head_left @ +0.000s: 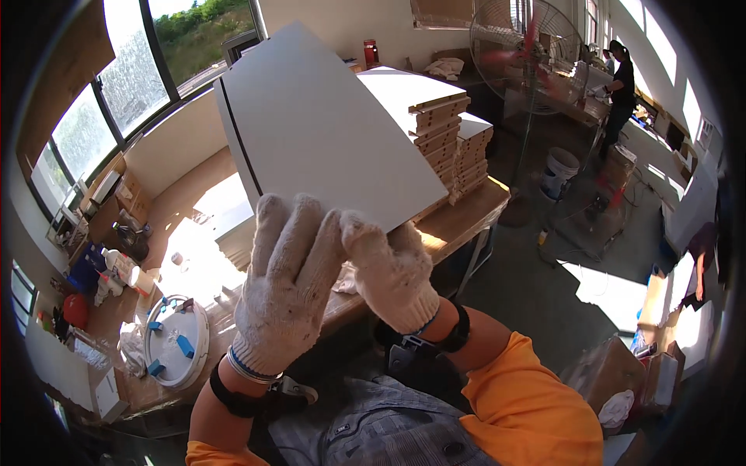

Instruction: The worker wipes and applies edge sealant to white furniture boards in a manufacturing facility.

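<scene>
A white board with a dark groove along its left edge is tilted up in front of me. My left hand, in a soiled white knit glove, has its fingers stretched out over the board's near lower edge. Beside it my right hand, gloved alike, has its fingers curled at the same edge, by the near corner. Its fingertips are partly hidden, but it appears to grip the board. Behind the board, similar boards are stacked on the wooden workbench.
On the left of the bench, a round white lid holds several blue pieces, near bottles and a red round object. A large fan and a bucket stand to the right. Another person works far back.
</scene>
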Motion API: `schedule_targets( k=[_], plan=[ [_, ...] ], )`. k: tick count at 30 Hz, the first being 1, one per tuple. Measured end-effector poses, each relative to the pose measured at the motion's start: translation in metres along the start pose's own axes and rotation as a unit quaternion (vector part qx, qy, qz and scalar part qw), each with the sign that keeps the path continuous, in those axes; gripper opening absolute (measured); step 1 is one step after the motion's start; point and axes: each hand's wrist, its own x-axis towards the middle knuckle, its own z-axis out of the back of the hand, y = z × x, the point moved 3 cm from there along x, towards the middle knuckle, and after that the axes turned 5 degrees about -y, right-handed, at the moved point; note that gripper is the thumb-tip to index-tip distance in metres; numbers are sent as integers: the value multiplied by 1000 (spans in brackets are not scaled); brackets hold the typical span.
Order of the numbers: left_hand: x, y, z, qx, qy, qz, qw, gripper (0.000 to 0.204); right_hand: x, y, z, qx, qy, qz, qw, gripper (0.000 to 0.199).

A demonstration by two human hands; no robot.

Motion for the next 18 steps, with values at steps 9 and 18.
schedule_targets(
  k=[9,18],
  plan=[
    [-6,-22,-48,-99,34,-172,980,43,118,-21,233,268,-171,-66,946,30],
    [-106,28,-50,-65,121,62,989,54,173,-150,319,85,-251,-259,929,32]
  ],
)
